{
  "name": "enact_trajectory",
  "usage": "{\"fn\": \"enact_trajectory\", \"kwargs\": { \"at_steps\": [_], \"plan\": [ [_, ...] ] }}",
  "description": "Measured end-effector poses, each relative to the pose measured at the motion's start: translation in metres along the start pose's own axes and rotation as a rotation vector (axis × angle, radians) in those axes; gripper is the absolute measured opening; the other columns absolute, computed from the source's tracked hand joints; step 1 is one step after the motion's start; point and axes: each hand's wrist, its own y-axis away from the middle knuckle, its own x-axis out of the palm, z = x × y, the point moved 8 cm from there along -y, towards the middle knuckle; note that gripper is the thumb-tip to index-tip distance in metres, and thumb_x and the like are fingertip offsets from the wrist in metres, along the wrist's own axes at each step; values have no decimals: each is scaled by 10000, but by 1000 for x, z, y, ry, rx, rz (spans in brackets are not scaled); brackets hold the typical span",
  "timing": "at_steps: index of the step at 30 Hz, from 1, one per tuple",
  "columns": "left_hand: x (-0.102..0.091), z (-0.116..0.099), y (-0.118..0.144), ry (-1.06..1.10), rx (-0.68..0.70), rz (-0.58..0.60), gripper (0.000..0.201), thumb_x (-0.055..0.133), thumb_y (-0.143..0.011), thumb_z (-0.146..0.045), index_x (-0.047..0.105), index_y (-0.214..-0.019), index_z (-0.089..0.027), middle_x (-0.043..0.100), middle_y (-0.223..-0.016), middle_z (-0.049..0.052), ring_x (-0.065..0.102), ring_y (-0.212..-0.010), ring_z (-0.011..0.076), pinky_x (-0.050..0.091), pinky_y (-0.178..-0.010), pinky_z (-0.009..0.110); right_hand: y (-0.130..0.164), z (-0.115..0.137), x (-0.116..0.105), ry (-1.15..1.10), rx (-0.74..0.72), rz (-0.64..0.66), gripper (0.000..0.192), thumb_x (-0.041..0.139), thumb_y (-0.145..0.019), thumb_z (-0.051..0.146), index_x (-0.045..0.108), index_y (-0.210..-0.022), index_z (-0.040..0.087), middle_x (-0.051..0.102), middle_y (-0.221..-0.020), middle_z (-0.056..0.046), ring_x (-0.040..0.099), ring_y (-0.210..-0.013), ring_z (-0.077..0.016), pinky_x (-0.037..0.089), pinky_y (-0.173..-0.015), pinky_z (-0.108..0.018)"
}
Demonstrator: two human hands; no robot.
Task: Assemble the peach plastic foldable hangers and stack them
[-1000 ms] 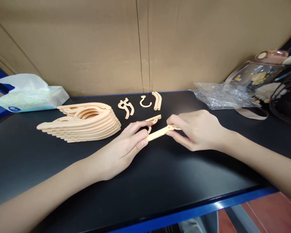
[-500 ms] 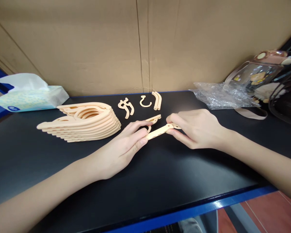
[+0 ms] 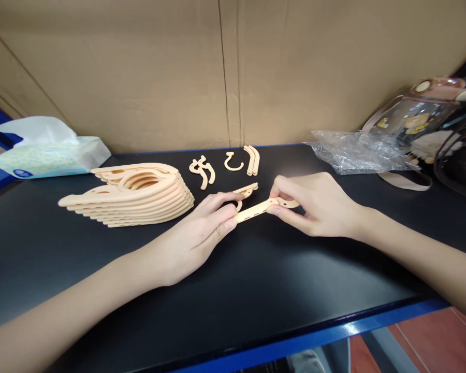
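Observation:
A cream plastic folding clothes hanger (image 3: 253, 211) is held low over the black table. My left hand (image 3: 202, 233) is closed round its left part, and the fingers cover much of the frame there. One arm of it (image 3: 250, 189) and a bit of a curved hook (image 3: 238, 205) show beyond those fingers. At the right end, my right hand (image 3: 314, 204) pinches the joint between thumb and forefinger. A curved hanger piece with holes (image 3: 289, 203) sticks out there, partly behind the fingers; I cannot tell whether it is fastened.
Left of my hands lies a stack of folded hangers (image 3: 155, 207). Behind are two hooked pieces (image 3: 204, 173), a loose hook (image 3: 233, 163) and curved strips (image 3: 252, 160). A tissue box (image 3: 54, 158), clear plastic bag (image 3: 357, 153) and clear bottle (image 3: 415, 116) stand along the back.
My right thumb and forefinger have shifted slightly at the joint, and more of the curved piece with holes shows. My left hand holds its place.

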Motion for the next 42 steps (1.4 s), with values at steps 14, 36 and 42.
{"fn": "enact_trajectory", "kwargs": {
  "at_steps": [14,36,42],
  "plan": [
    [1,-2,0,-36,11,-10,296,285,-1011,-365,537,-1072,-222,374,-1457,15,351,-1346,185,295,-1146,330,0,-6,7,-125,94,86,206,476,-926,390,491,-822,213,469,-565,77,425,-485,-90,235,-511,-231],
    [3,5,-1,-241,6,-21,320,400,-956,-464,515,-1132,-223,369,-1466,90,355,-1337,269,352,-1090,457,1,-1,16,-234,-67,358,106,559,-755,122,592,-800,212,582,-873,-3,488,-849,-178,365,-805,-339],
    [3,7,0,-264,-19,-34,458,454,-913,-545,498,-1246,-233,337,-1487,101,334,-1352,308,336,-1101,509,4,0,16,-358,-71,392,199,552,-811,115,682,-878,251,521,-1243,-52,459,-1161,-215,368,-966,-405]
  ]
}}
